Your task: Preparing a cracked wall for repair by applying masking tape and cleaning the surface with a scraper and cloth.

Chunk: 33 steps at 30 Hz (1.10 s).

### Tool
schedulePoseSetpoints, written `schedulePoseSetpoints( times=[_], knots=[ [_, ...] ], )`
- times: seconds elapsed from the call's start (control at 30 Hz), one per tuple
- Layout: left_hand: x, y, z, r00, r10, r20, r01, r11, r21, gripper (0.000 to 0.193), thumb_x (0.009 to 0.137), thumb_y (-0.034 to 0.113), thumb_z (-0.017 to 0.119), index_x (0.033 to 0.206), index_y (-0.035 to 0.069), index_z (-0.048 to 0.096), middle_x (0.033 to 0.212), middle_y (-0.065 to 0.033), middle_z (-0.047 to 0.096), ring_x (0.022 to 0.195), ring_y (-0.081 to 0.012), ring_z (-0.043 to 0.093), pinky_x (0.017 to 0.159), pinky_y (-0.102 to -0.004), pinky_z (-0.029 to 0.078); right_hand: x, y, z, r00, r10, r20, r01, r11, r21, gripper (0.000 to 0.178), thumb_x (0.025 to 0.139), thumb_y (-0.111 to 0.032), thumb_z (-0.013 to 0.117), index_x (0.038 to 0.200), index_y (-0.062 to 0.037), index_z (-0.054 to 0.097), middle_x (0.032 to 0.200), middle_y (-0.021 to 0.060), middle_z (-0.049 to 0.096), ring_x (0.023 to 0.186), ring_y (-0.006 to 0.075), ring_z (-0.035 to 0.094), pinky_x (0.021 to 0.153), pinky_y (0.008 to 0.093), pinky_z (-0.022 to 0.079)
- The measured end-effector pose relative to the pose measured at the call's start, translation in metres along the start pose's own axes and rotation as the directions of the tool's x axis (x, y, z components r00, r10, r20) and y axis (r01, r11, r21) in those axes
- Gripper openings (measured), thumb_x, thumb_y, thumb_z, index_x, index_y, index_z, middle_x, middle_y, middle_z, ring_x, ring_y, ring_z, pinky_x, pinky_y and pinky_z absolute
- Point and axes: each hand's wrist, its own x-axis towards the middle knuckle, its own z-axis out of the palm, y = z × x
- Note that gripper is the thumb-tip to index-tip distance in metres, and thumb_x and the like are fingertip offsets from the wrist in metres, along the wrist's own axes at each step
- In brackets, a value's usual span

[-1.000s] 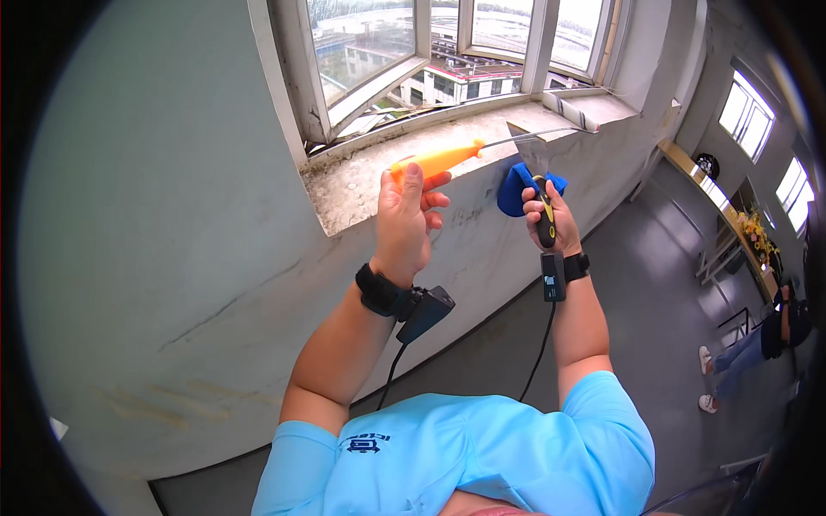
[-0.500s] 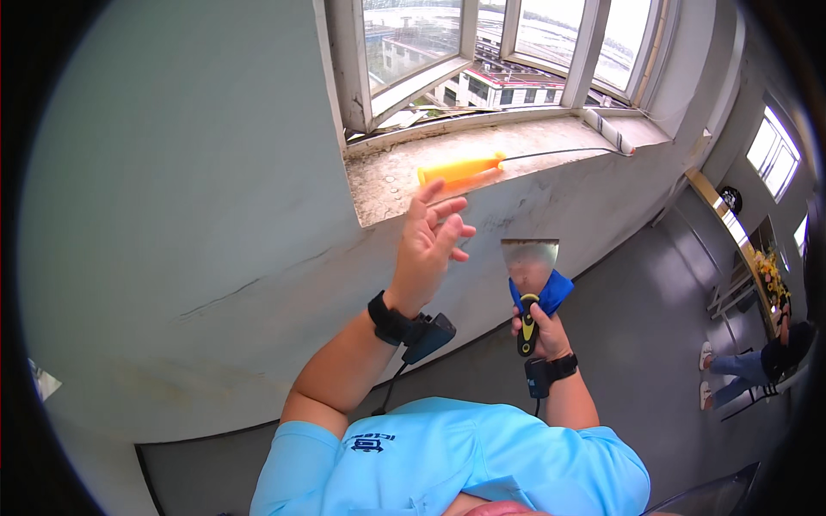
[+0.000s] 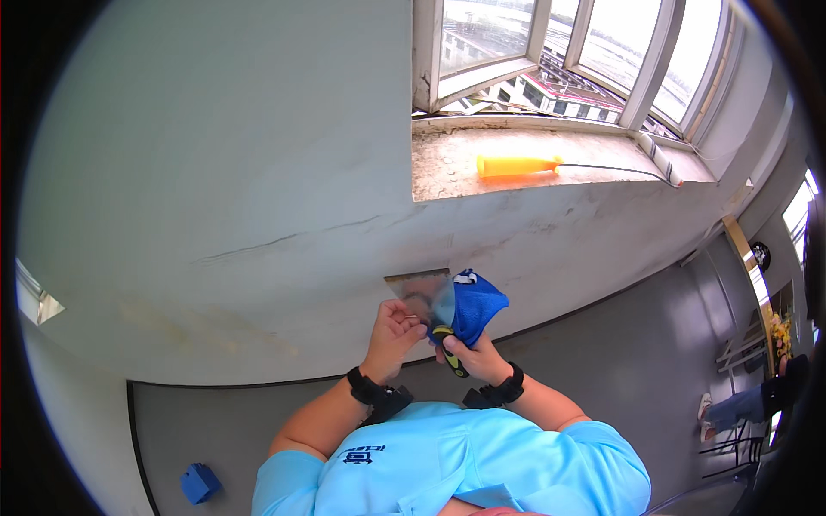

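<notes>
My right hand (image 3: 475, 354) grips the black-and-yellow handle of a wide metal putty scraper (image 3: 418, 291) together with a blue cloth (image 3: 477, 304), close in front of my chest. My left hand (image 3: 393, 335) touches the lower edge of the scraper's blade with its fingertips. A paint roller with an orange handle (image 3: 519, 165) lies on the stained window sill (image 3: 443, 176) above, away from both hands, its white roller sleeve (image 3: 659, 158) at the far right end of the sill.
A pale wall (image 3: 224, 198) with cracks and stains fills the left. A small blue object (image 3: 200, 482) sits on the grey floor at lower left. Another person's legs (image 3: 731, 404) show at the right edge, near flowers (image 3: 780, 328).
My left hand let go of the orange-handled roller, which now lies on the sill, and dropped to the scraper blade. My right hand lowered the scraper and cloth toward my chest. The view swung left.
</notes>
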Motion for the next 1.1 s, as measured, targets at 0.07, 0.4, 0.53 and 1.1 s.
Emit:
schedulePoseSetpoints(
  times=[0.07, 0.4, 0.53, 1.1],
  knots=[
    [-0.018, 0.015, -0.004, 1.0, 0.005, 0.009, -0.005, 1.0, -0.019, 0.052, 0.078, -0.001, 0.057, 0.122, 0.009, 0.032, 0.112, -0.008, 0.045, 0.105, -0.0182, 0.049, 0.086, -0.0329, 0.043, 0.004, -0.006, 0.013, 0.989, 0.072, 0.129, -0.086, 0.99, 0.109, 0.021, 0.086, -0.019, 0.054, 0.1, -0.0031, 0.051, 0.078, 0.0046, 0.054, 0.063, 0.0125, 0.054, 0.058, 0.0251, 0.044],
    [-0.088, 0.048, -0.062, 0.952, -0.298, 0.062, 0.296, 0.857, -0.421, 0.062, 0.083, 0.052, 0.043, 0.128, 0.01, 0.035, 0.121, -0.0125, 0.049, 0.104, -0.0267, 0.052, 0.084, -0.041, 0.044, 0.025, 0.006, 0.065, 0.723, 0.333, 0.605, -0.575, 0.776, 0.259, 0.031, 0.081, -0.022, 0.063, 0.099, -0.0028, 0.049, 0.076, 0.0082, 0.058, 0.056, 0.0135, 0.058, 0.052, 0.0231, 0.047],
    [-0.096, 0.072, -0.056, 0.969, -0.231, -0.091, 0.152, 0.841, -0.519, 0.058, 0.082, 0.049, 0.049, 0.12, 0.006, 0.044, 0.109, -0.013, 0.056, 0.095, -0.024, 0.057, 0.077, -0.0385, 0.047, 0.033, 0.022, 0.102, 0.641, 0.397, 0.657, -0.654, 0.731, 0.196, 0.029, 0.079, -0.021, 0.064, 0.096, -0.0013, 0.052, 0.078, 0.0089, 0.06, 0.057, 0.0132, 0.059, 0.053, 0.0236, 0.049],
    [-0.17, 0.126, -0.196, 0.935, -0.261, -0.241, 0.032, 0.739, -0.673, 0.038, 0.093, 0.029, 0.039, 0.12, 0.004, 0.045, 0.115, -0.0119, 0.055, 0.105, -0.0252, 0.052, 0.091, -0.039, 0.041, 0.048, 0.026, 0.186, 0.596, 0.425, 0.681, -0.555, 0.831, -0.034, 0.048, 0.081, -0.011, 0.06, 0.12, -0.0035, 0.033, 0.084, 0.0092, 0.059, 0.065, 0.0115, 0.057, 0.063, 0.0237, 0.047]
  ],
)
